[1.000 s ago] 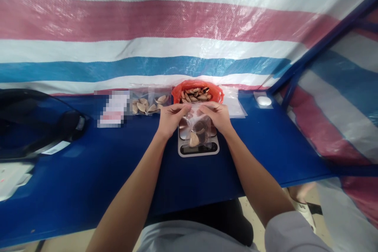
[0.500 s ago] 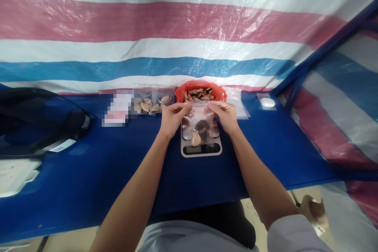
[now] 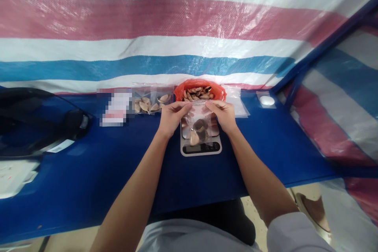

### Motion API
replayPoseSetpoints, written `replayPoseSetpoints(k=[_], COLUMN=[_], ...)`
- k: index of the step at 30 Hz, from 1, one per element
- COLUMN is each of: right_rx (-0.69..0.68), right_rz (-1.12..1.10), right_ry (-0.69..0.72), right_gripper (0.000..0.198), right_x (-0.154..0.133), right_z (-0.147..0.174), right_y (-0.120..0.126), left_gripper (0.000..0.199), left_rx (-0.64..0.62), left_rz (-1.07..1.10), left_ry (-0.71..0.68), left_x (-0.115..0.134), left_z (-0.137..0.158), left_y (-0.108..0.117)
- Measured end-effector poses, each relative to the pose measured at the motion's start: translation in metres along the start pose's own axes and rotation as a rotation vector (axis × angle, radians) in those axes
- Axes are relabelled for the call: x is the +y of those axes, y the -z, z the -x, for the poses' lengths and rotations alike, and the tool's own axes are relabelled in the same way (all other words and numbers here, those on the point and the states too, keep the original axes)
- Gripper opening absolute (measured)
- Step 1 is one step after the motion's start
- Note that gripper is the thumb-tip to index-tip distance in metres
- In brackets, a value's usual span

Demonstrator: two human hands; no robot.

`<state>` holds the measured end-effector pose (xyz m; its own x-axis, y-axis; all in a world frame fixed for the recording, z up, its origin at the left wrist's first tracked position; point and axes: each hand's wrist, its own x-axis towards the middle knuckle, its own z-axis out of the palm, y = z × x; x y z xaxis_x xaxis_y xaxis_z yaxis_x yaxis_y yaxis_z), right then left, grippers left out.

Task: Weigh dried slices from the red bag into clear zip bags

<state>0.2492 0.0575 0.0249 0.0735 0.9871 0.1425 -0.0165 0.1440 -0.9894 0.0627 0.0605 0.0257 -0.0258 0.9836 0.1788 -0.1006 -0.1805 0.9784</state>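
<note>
Between them, my left hand (image 3: pixel 176 115) and my right hand (image 3: pixel 222 113) pinch the top edge of a clear plastic bag (image 3: pixel 193 120), one at each corner. A few brown and pale shell-like pieces (image 3: pixel 200 132) lie in the lower part of the bag. Beneath it is a white kitchen scale (image 3: pixel 184 151) with a shiny plate; the bag covers part of the plate, and whether it rests there I cannot tell. Just beyond my fingers stands an open red plastic bag (image 3: pixel 220 93) full of similar brown pieces (image 3: pixel 198 93).
Left of the red bag lies another clear bag (image 3: pixel 150 104) with pale pieces. Flat clear bags (image 3: pixel 240 104) and a small white rounded item (image 3: pixel 267 101) are to the right. Black headgear (image 3: pixel 73 120) and a white device (image 3: pixel 16 177) sit far left on the blue table (image 3: pixel 118 173).
Both hands keep their pinch on the bag's top edge. The pieces inside have shifted slightly; the whole view has moved a little.
</note>
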Motion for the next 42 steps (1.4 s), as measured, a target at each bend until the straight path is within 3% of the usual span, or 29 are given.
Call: replayPoseSetpoints(k=[6,13,17,21,26,28,31,35,38,42], right_rx=[-0.008,-0.177,-0.231,-0.228,-0.273,-0.261,-0.272,-0.318,-0.323,-0.321], right_rz=[-0.055,-0.093,-0.048,-0.027,-0.067,-0.059,-0.104,-0.150,-0.160,-0.193], right_ry=[-0.062,-0.030,-0.045,-0.049,0.023,0.068,0.003,-0.066,-0.076,-0.117], right_gripper=[0.041,0.044,0.047,0.039,0.035,0.033,0.034,0.033,0.030,0.027], right_x=[0.001,-0.002,-0.006,-0.010,-0.016,-0.019,-0.025,-0.033,-0.036,-0.031], right_z=[0.000,0.004,0.002,-0.008,-0.030,-0.038,-0.048,-0.058,-0.064,-0.070], right_y=[-0.001,0.002,-0.008,-0.030,-0.061,-0.071,-0.087,-0.108,-0.123,-0.141], left_gripper=[0.029,0.026,0.026,0.035,0.054,0.052,0.040,0.043,0.052,0.048], left_rx=[0.066,0.172,0.187,0.151,0.168,0.176,0.139,-0.040,-0.130,-0.118], left_rz=[0.013,0.138,0.193,0.102,-0.225,-0.409,-0.753,-1.036,-1.148,-1.204], left_ry=[0.002,0.049,0.049,0.026,-0.062,-0.167,-0.459,-0.751,-0.842,-0.877], left_x=[-0.001,0.000,0.009,0.018,0.025,0.028,0.032,0.030,0.024,0.016], left_z=[-0.001,-0.005,-0.009,-0.014,-0.015,-0.010,-0.001,0.001,-0.006,-0.019], left_y=[0.001,0.002,0.007,0.027,0.070,0.087,0.104,0.116,0.123,0.137])
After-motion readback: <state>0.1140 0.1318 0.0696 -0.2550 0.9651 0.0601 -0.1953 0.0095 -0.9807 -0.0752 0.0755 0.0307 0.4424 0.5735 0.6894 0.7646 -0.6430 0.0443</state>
